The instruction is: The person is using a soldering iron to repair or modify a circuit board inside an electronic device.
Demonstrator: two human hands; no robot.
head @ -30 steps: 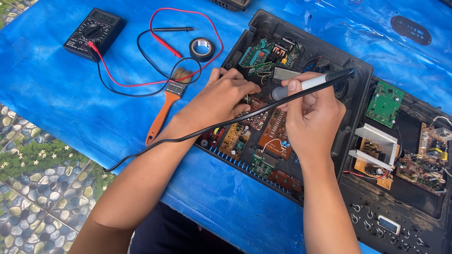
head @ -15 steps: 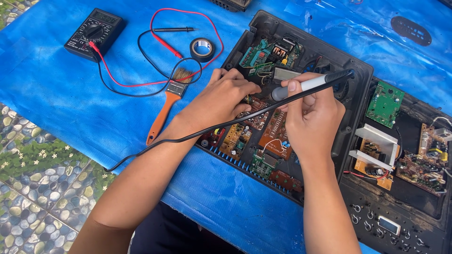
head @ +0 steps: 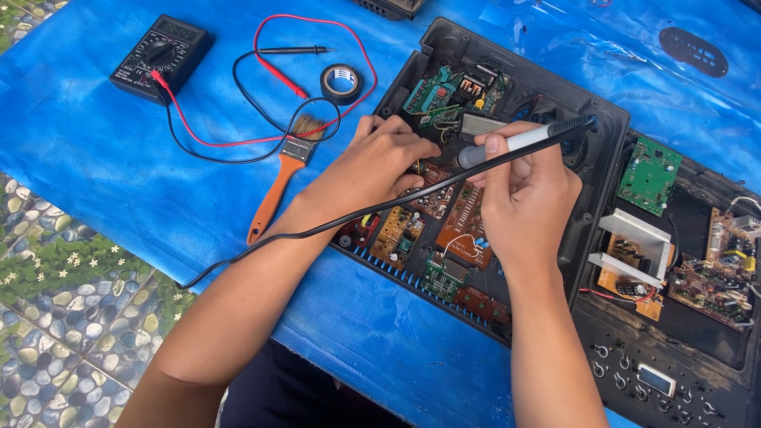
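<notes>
My right hand (head: 527,202) grips a grey and black soldering iron (head: 523,141) like a pen, its tip pointing left and down at the brown circuit board (head: 464,222) inside an opened black device case (head: 555,95). Its black cord (head: 317,230) runs left across my left forearm. My left hand (head: 372,170) rests with curled fingers on the boards beside the tip; whether it pinches something small is hidden.
On the blue sheet (head: 95,158) lie a black multimeter (head: 158,57) with red and black leads, a roll of black tape (head: 341,83) and an orange-handled brush (head: 279,182). A second open black case (head: 674,317) with green and brown boards sits at the right.
</notes>
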